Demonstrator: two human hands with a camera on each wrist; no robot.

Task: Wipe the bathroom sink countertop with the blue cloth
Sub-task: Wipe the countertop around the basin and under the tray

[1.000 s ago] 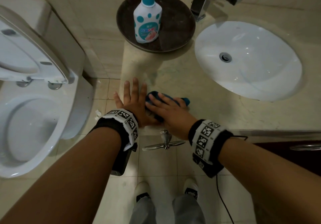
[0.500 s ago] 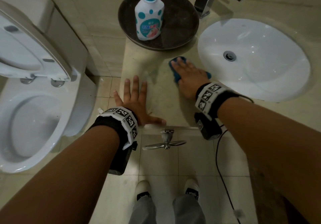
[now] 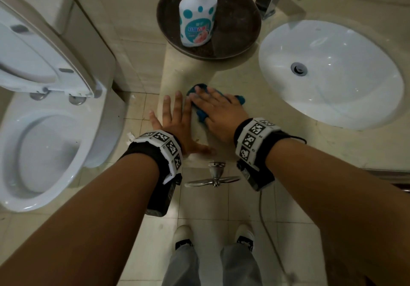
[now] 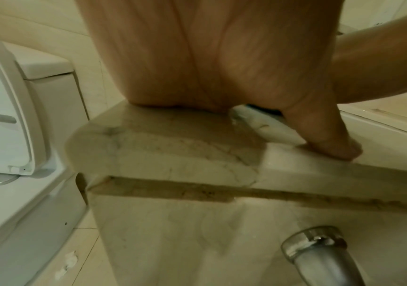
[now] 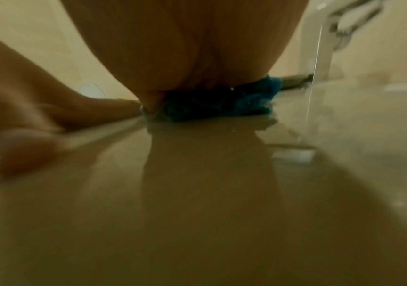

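Two hands on countertop (image 3: 277,143). Right hand (image 3: 218,111): fingers straight, together, pressing blue cloth (image 3: 200,113) flat, left of sink (image 3: 332,72), likely for wiping contact. Left hand (image 3: 177,122): fingers spread, palm down at corner, apparently bracing.

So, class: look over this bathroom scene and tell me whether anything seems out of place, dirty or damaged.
Small white scraps, like torn paper, litter the floor tiles between the toilet and the countertop. A dark grimy line runs along the groove under its front edge. Nothing looks spilled or broken.
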